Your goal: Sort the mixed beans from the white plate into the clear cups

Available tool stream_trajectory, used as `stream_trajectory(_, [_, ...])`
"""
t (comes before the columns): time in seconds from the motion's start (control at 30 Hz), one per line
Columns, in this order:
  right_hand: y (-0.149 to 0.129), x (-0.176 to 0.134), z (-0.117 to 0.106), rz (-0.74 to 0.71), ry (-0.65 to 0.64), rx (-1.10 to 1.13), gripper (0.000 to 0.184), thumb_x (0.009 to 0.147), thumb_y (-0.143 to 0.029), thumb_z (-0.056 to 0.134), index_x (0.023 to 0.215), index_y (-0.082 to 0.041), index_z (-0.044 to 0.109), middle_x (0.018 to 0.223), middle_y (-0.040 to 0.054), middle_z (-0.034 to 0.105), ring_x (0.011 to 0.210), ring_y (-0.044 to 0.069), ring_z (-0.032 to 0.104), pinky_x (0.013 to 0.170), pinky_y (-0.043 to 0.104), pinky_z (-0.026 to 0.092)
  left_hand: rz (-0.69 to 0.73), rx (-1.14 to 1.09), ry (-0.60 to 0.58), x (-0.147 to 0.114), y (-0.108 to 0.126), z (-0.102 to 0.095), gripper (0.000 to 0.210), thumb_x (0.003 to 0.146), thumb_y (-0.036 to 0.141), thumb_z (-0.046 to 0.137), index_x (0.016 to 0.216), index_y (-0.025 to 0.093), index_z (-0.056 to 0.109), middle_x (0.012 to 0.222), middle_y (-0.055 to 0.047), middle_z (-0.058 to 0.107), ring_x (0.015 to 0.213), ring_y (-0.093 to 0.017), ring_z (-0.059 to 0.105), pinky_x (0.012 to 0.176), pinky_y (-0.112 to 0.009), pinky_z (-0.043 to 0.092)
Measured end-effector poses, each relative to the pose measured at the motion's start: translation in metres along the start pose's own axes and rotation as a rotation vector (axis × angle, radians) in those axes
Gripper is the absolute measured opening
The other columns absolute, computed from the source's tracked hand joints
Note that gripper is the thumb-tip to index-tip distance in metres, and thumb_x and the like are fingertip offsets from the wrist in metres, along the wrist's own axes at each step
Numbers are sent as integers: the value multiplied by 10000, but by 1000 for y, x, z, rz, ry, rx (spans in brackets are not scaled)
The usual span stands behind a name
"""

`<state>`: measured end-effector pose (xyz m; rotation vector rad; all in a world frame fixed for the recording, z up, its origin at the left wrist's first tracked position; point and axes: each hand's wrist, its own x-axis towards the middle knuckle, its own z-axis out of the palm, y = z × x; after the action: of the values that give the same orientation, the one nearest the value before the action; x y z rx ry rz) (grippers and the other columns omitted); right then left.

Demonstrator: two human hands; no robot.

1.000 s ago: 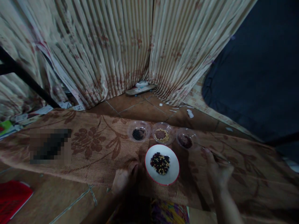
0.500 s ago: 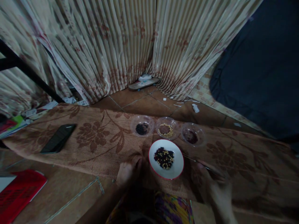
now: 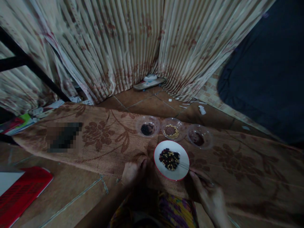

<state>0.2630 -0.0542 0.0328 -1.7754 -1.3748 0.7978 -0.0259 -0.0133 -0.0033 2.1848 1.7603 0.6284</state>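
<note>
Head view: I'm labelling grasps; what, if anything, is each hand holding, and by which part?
The right hand holds a thin metal tool by its rear part. Whether the curled left hand holds anything cannot be told.

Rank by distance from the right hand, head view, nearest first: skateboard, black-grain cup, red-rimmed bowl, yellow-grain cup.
From the right hand:
1. Red-rimmed bowl: just ahead-left.
2. Yellow-grain cup: middle of the row.
3. Black-grain cup: left end.
4. Skateboard: far off, by the curtain.
</note>
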Motion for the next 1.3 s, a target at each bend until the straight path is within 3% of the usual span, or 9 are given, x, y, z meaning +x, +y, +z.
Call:
stream_trajectory(0.63, [-1,0,4,-32,36,40,340,818,-511,636,924,-220,776,1055,104,743,1015,278,687,832,384,572,3,-6,-4,1,1,-2,208,970,225,436,986,231,644,933,-23,744,831,-154,695,738,-237,505])
stream_trajectory(0.97, [4,2,6,20,15,35,334,818,-510,644,952,-233,774,1072,89,745,1042,278,677,918,425,533,-2,8,-21,0,1,-2,204,976,234,436,993,232,639,918,-17,747,804,-157,699,710,-239,496])
stream_trajectory(1.3, [3,1,8,-1,46,37,331,811,-506,645,910,-219,777,1016,93,753,996,281,686,878,415,549,-5,3,-19,1,0,-2,202,977,242,436,991,224,636,945,-29,740,846,-169,700,748,-254,510])
